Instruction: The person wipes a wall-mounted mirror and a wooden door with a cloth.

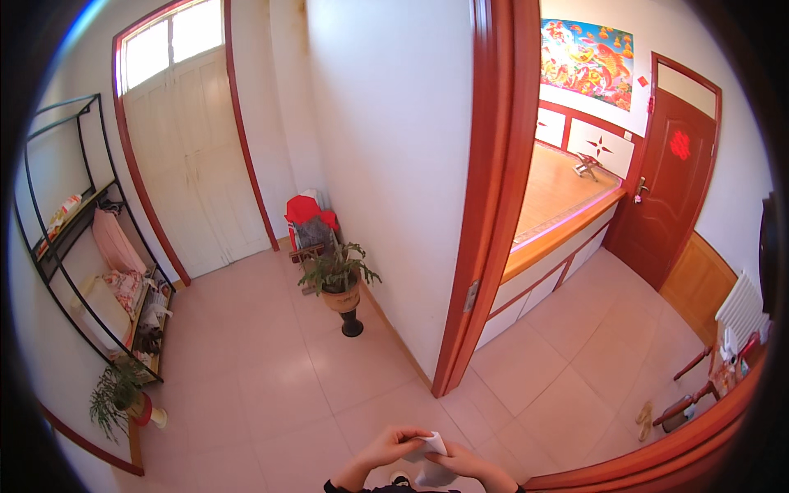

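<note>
At the lower edge of the head view, both hands meet in front of my body on a soft white sheet [436, 473], folded or bunched; whether it is cloth or paper I cannot tell. My left hand [396, 444] is closed, with its fingers and thumb pinching the upper part of it. My right hand [463, 460] grips the same sheet from the other side, its fingers partly hidden behind it. Part of the sheet hangs below the fingers. Under the hands, the tip of a shoe [400, 477] shows on the tiled floor [279, 411].
A red-brown door frame [493, 214] stands ahead, opening right into a room with a raised wooden platform [551, 193] and a closed door [670, 177]. Against the wall is a potted plant [341, 283] on a stand. At left are a black rack [62, 263] and another plant [119, 398].
</note>
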`<act>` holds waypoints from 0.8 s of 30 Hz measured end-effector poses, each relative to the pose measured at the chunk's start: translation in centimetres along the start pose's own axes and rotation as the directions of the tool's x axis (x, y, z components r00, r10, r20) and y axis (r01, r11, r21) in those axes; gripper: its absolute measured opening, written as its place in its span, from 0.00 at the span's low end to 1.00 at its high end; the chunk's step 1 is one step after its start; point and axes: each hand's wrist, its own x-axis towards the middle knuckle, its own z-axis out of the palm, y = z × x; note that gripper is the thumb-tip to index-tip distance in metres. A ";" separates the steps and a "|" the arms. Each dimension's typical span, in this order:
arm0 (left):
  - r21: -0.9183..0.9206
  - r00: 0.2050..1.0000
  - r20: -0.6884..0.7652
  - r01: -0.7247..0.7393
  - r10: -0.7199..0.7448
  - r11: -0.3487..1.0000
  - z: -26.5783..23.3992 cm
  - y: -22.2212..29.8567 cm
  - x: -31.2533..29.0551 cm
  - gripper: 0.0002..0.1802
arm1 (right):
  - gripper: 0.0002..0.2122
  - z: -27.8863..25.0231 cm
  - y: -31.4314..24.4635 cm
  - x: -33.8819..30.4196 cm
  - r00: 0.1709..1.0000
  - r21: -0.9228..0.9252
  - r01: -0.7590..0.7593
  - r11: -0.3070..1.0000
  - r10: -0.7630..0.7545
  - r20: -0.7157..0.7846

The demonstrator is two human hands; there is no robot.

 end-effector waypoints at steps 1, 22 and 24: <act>0.041 0.998 -0.045 -0.040 0.042 0.998 -1.1 0.5 0.2 0.13 | 0.24 0.0 -0.8 1.1 0.995 -0.030 0.088 0.996 -0.090 -0.045; -0.194 0.416 -0.909 -0.437 0.007 0.878 -12.3 0.8 -5.9 0.07 | 0.33 4.8 -5.5 19.3 0.977 0.292 0.025 0.956 -0.086 0.197; -0.103 0.320 -0.946 -0.466 0.059 0.879 -12.6 0.7 -5.3 0.07 | 0.30 4.2 -2.9 22.3 0.944 0.244 0.067 0.967 -0.141 0.298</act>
